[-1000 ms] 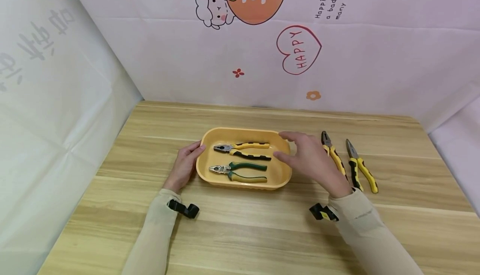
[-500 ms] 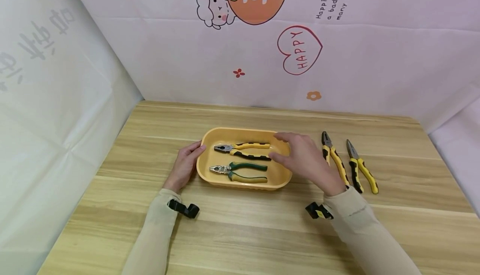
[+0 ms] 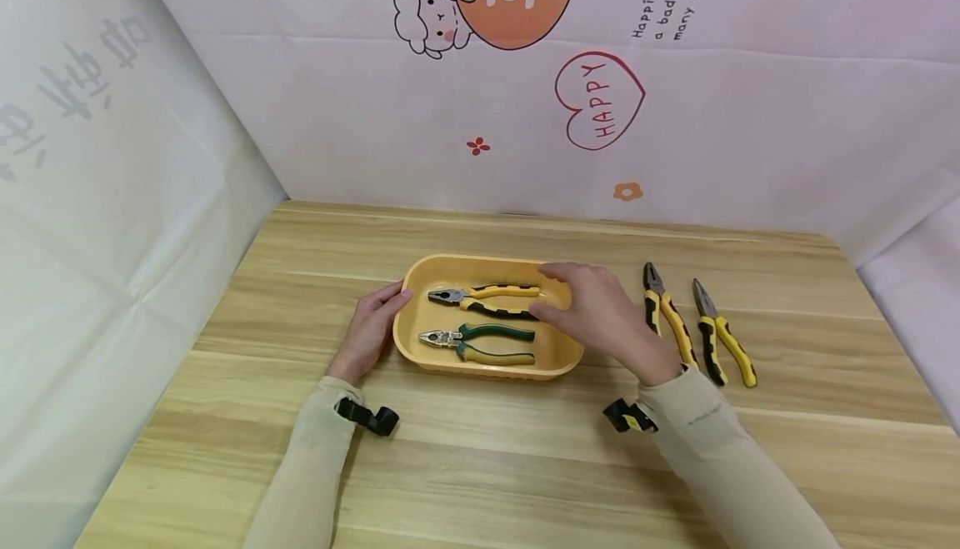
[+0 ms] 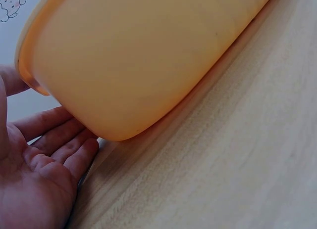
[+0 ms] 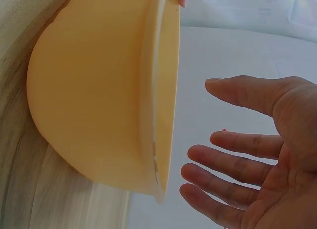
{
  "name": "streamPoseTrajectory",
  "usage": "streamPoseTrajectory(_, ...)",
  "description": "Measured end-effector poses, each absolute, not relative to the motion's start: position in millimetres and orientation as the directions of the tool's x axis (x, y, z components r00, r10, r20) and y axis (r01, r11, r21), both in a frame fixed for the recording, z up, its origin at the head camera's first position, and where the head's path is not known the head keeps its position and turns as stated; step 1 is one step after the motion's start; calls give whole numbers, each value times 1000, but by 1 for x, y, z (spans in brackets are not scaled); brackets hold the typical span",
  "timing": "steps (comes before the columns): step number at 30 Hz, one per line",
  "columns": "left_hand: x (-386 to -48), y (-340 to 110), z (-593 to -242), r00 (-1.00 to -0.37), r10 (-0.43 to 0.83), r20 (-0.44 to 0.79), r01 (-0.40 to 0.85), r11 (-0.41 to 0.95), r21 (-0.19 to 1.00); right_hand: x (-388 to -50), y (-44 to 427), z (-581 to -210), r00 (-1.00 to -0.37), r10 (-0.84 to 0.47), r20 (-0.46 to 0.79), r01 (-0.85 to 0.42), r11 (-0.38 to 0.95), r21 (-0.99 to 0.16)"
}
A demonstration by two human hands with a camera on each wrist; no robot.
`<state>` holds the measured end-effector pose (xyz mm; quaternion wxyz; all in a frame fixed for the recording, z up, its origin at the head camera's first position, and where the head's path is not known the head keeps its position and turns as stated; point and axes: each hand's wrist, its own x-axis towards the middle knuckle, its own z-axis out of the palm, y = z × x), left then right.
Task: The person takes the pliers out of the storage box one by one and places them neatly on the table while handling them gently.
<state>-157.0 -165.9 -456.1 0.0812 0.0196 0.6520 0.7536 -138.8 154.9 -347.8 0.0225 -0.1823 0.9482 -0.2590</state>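
A yellow plastic tub (image 3: 480,371) stands on the table. My left hand (image 3: 365,331) holds its left end, thumb over the rim and fingers against the outer wall, as the left wrist view shows. Inside lie yellow-and-black combination pliers (image 3: 501,290), and nearer me green-and-tan combination pliers (image 3: 497,331); both point left. Above the tub's right end hovers my right hand (image 3: 600,314), thumb and fingers spread around nothing. In the right wrist view a gap separates its fingertips (image 5: 198,152) from the rim. One fingertip hides the end of a yellow-and-black handle.
To the right on the wooden table (image 3: 480,466) lie yellow-and-black pliers (image 3: 653,280), partly behind my right forearm, and yellow-and-black long-nose pliers (image 3: 707,307). A printed white cloth (image 3: 375,132) rises behind the table, and another (image 3: 150,241) hangs at the left.
My right hand has drifted a little left over the tub, exposing more of the pliers on the table. The left hand, the tub and the pliers have stayed put.
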Motion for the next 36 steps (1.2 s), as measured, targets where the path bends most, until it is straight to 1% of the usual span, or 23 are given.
streamPoseTrajectory(17, -157, -166, -456, -986, 161, -46, -71, -156, 985, -143, 143, -345, -932, -362, 21, -321, 799, -509)
streamPoseTrajectory(36, -157, -165, -456, -985, 163, -48, -73, -153, 986, -149, 128, -344, -912, -407, 44, -374, 785, -494)
